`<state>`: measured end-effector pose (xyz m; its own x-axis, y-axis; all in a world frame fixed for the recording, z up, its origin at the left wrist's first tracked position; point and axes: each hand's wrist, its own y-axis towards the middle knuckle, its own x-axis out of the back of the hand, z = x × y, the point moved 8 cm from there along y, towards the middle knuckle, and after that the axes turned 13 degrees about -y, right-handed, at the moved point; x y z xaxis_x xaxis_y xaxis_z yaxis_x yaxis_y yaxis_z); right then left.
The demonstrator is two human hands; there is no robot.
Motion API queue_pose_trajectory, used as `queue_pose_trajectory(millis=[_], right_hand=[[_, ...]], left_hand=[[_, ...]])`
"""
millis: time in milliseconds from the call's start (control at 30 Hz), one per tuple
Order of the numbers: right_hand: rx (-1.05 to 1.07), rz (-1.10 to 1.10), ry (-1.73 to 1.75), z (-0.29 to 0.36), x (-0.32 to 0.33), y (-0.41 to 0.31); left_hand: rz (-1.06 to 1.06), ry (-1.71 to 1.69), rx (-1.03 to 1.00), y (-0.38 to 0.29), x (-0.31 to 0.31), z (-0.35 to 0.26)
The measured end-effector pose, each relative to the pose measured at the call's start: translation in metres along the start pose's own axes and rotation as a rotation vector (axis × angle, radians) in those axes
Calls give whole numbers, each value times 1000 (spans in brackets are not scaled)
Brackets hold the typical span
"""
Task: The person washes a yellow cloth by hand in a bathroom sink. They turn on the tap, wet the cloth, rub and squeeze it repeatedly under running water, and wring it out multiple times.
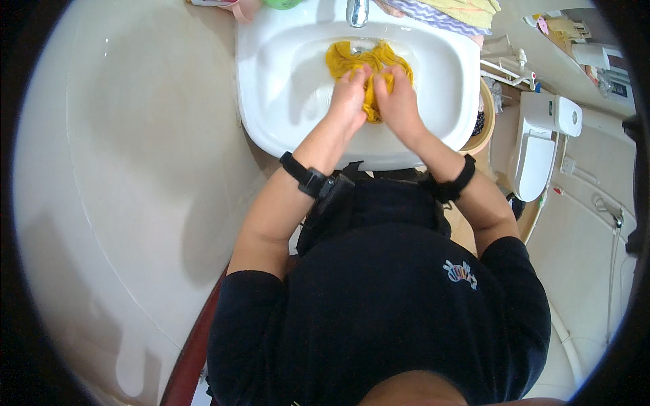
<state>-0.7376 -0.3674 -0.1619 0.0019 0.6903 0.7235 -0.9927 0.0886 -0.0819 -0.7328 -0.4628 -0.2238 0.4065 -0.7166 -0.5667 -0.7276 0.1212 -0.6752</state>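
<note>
A wet yellow cloth (339, 57) lies bunched in the white washbasin (264, 109), over the drain area below the chrome faucet (358, 12). My left hand (349, 94) grips the cloth from the left side. On the other side my right hand (397, 99) has its fingers closed on the same cloth, close beside the left. Part of the cloth hangs between the two hands towards the basin's front. The fingertips are partly hidden in its folds. Some water shows on the basin floor.
Folded towels (442, 15) rest at the basin's back right corner. A pink cup (246, 10) and a green item (282, 3) stand at the back left. Below right is a round tub (488, 119) with fabric inside, then a white toilet (534, 162). A wall (152, 127) borders the left.
</note>
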Motion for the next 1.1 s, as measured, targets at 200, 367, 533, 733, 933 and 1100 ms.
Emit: queue_pose_trajectory(millis=[200, 367, 533, 733, 933, 1100], right_hand=[[-30, -137, -125, 12, 17, 7], [17, -65, 1, 20, 9, 3], [7, -80, -87, 15, 3, 5], [-14, -169, -43, 13, 7, 12], [99, -172, -133, -3, -20, -7], [-253, -124, 78, -70, -17, 56]], left_hand=[[102, -170, 83, -5, -7, 5], [87, -63, -84, 0, -13, -18], [67, -179, -7, 7, -2, -12], [70, -147, -35, 7, 1, -11], [81, -128, 61, 5, 7, -15], [97, 226, -15, 9, 21, -9]])
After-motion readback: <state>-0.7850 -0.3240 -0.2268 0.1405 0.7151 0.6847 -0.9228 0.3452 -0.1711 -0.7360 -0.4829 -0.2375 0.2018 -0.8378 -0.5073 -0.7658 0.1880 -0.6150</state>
